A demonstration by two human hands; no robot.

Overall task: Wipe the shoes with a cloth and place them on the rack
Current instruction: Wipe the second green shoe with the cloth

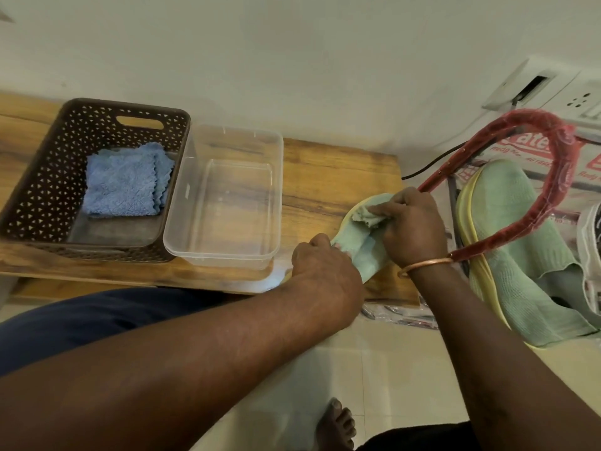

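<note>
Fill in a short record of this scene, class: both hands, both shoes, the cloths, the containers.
left hand: grips the green shoe on the wooden table
right hand: presses a bunched green cloth onto that shoe
second green shoe: lies at right, behind the red-wrapped bar
basket: brown, holds folded blue cloths
clear tub: beside the basket, on the table

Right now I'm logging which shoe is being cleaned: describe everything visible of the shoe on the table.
The shoe is pale green knit with a yellow sole edge at its far end. It lies aslant on the right end of the wooden table. The left hand holds its near end; the right hand holds a bunched green cloth against its top. The hands hide much of it.
</note>
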